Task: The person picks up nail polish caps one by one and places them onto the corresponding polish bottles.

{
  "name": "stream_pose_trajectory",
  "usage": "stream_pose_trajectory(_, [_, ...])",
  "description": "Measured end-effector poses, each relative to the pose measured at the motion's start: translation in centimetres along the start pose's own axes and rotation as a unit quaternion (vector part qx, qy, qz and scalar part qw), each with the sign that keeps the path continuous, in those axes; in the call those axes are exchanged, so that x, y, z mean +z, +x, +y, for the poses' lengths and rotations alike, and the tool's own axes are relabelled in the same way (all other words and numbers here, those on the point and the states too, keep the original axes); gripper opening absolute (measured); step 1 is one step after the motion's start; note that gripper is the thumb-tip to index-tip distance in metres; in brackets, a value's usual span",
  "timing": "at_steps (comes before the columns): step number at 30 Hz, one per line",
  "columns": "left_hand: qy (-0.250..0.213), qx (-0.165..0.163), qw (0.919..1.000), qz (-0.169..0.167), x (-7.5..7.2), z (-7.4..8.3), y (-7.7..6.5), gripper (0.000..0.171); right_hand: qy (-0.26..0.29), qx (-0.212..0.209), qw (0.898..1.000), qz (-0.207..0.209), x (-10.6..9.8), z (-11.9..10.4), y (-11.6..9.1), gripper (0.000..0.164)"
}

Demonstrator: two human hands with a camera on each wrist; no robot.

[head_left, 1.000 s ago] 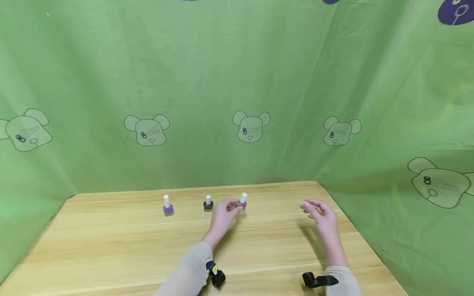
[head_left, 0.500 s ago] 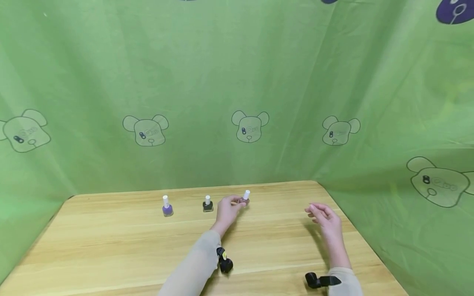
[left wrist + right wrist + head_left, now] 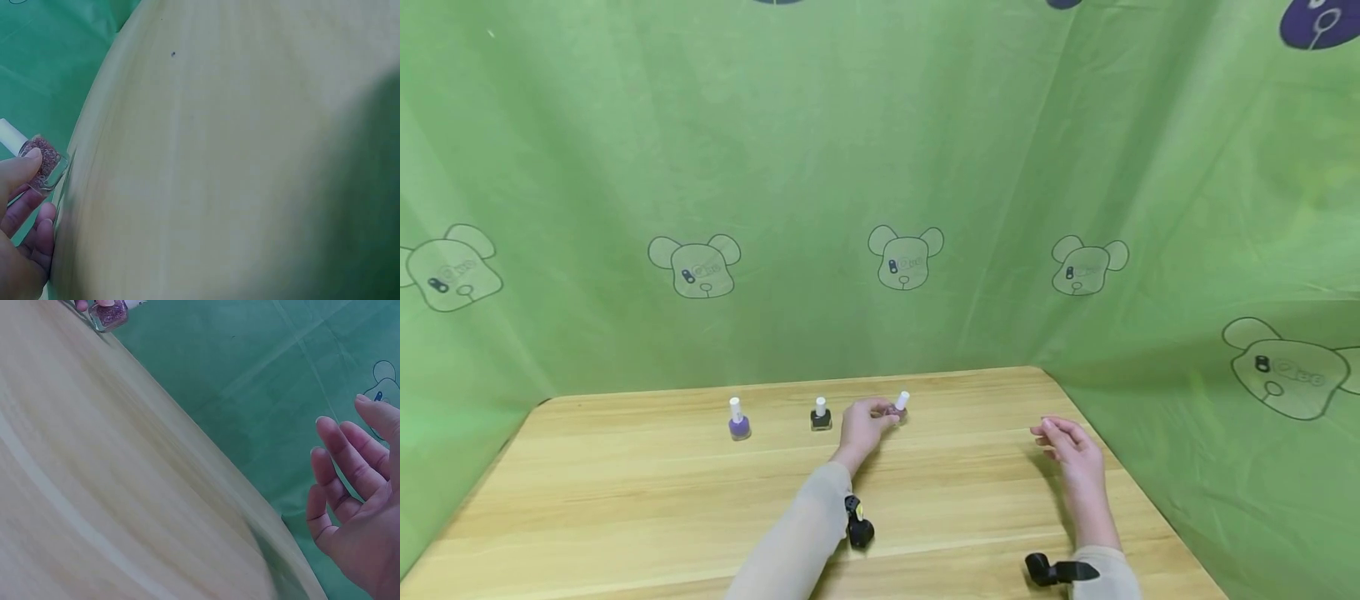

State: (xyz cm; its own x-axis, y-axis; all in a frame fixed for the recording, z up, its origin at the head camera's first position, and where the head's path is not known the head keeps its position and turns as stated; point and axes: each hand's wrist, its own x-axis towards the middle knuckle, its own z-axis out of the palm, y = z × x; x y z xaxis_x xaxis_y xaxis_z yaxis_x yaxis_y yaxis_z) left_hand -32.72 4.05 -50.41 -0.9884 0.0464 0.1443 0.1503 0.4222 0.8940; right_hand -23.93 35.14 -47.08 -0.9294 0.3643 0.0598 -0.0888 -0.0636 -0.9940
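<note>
My left hand pinches a glittery pinkish nail polish bottle with a white cap, between thumb and fingers. The bottle leans to the right in the head view, low at the back of the table; whether its base touches the wood I cannot tell. To the left of that hand stands a black nail polish bottle, upright. Further left is a purple nail polish bottle, also upright with a white cap. Over the table's right side hovers my right hand, fingers loosely bent, holding nothing.
The light wooden table ends at the back and right against a green curtain printed with bear heads. Black wrist cameras are strapped over both sleeves.
The left hand has moved right and slightly away with the glittery bottle, then lowered it a little. My right hand has drifted right and nearer to me. The black and purple bottles stay put.
</note>
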Motion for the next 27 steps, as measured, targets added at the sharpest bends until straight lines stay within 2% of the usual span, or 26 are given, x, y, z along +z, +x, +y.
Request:
stream_pose_trajectory(6, [0.019,0.012,0.9997,-0.006,-0.1,-0.4,0.2,0.023,0.001,-0.009,1.0,-0.003,0.0,0.1,0.0,0.012])
stream_pose_trajectory(13, [0.002,0.017,0.9994,-0.029,-0.8,-0.6,0.3,0.024,-0.007,-0.012,1.0,-0.008,0.5,0.4,0.2,0.018])
stream_pose_trajectory(18, [0.018,0.029,0.9985,-0.043,-1.4,-0.6,0.2,0.021,-0.024,-0.012,0.999,-0.018,1.6,0.1,-0.1,0.015])
stream_pose_trajectory(27, [0.028,0.016,0.9978,-0.059,-1.6,-0.8,0.7,0.024,-0.062,-0.029,0.997,-0.048,4.0,-0.8,-0.5,0.021])
